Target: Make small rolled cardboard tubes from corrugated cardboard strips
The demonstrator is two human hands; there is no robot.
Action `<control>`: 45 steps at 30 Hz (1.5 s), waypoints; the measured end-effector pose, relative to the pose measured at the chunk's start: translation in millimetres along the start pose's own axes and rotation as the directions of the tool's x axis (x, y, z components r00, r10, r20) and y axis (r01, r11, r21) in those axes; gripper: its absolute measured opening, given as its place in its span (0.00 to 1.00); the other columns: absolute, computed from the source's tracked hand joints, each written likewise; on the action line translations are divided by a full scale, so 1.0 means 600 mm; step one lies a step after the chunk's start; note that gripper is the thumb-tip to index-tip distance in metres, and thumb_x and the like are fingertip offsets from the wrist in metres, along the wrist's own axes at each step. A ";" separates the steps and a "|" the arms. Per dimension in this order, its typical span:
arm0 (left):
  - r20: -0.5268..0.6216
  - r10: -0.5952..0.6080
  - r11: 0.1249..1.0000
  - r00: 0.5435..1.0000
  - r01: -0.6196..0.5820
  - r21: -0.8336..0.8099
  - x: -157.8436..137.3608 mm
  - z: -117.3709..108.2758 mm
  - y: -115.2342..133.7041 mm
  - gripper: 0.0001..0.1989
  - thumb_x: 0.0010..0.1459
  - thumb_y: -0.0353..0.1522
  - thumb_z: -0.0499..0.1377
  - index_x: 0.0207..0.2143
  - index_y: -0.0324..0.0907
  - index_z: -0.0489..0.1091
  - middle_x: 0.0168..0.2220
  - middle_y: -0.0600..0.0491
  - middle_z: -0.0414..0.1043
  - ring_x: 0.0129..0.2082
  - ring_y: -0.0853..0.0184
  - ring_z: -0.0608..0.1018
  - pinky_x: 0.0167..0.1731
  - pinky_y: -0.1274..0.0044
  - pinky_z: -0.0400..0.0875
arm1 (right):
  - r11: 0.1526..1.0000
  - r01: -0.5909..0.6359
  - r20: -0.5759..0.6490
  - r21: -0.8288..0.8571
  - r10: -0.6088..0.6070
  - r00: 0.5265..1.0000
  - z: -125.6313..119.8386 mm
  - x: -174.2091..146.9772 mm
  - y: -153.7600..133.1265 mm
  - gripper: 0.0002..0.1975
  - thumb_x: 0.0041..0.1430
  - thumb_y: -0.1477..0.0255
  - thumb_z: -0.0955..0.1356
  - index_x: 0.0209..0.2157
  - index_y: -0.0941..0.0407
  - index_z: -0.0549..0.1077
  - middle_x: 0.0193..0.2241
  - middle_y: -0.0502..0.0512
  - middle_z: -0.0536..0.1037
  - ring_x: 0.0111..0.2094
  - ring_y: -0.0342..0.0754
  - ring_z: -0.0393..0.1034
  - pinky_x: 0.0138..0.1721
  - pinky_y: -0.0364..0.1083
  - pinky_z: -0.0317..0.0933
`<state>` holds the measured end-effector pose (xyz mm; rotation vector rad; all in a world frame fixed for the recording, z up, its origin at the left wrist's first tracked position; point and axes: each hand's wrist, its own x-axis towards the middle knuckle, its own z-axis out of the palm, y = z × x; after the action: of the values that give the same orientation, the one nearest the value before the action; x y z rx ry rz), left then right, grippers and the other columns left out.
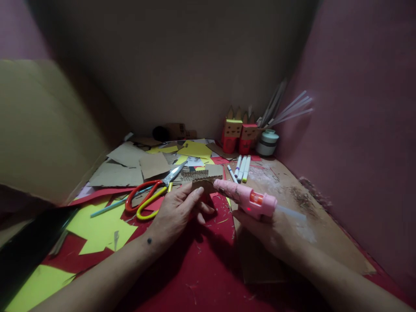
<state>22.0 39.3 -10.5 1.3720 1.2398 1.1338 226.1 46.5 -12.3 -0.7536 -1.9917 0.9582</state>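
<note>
My right hand grips a pink hot glue gun with its red light lit and a clear glue stick poking out of its back. The gun's nozzle meets the upper edge of a small brown piece of corrugated cardboard. My left hand pinches that piece between thumb and fingers. Just left of this hand lie scissors with one red and one yellow handle, blades pointing away. Beyond the held piece is another corrugated strip.
Cardboard scraps and yellow paper cover the left side. Several markers lie behind the glue gun. Two red face-decorated boxes and a pale jar stand at the back. A cardboard sheet lies right, beside the wall.
</note>
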 end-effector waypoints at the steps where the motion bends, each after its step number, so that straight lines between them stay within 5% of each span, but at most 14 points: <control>1: 0.003 0.002 1.000 1.000 -0.002 -0.007 0.000 0.000 0.001 0.12 0.61 0.37 0.52 0.38 0.38 0.69 0.23 0.52 0.76 0.16 0.72 0.74 0.19 0.81 0.69 | 1.000 0.006 -0.004 0.000 -0.006 1.000 0.000 0.000 -0.001 0.24 0.62 0.72 0.64 0.59 0.43 0.61 0.59 0.46 0.64 0.61 0.52 0.55 0.63 0.57 0.49; 21: -0.030 -0.028 0.995 0.999 0.025 -0.097 -0.002 -0.004 0.006 0.14 0.61 0.38 0.53 0.44 0.39 0.69 0.24 0.50 0.78 0.16 0.71 0.74 0.18 0.80 0.72 | 1.000 0.020 -0.056 0.002 -0.019 0.998 -0.002 0.004 -0.001 0.23 0.62 0.73 0.63 0.59 0.46 0.62 0.59 0.47 0.65 0.61 0.51 0.57 0.64 0.56 0.48; 45: -0.082 0.011 1.000 0.997 -0.013 -0.015 0.000 -0.011 0.007 0.17 0.60 0.40 0.54 0.46 0.39 0.69 0.24 0.49 0.78 0.15 0.70 0.74 0.17 0.79 0.70 | 0.996 0.020 -0.103 0.088 -0.011 0.995 -0.005 0.006 0.010 0.25 0.61 0.74 0.63 0.59 0.45 0.61 0.59 0.48 0.64 0.61 0.53 0.56 0.63 0.59 0.48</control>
<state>16.1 39.7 -5.7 1.3343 1.2799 1.2165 227.7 53.6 -14.4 -0.7230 -1.8516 0.9730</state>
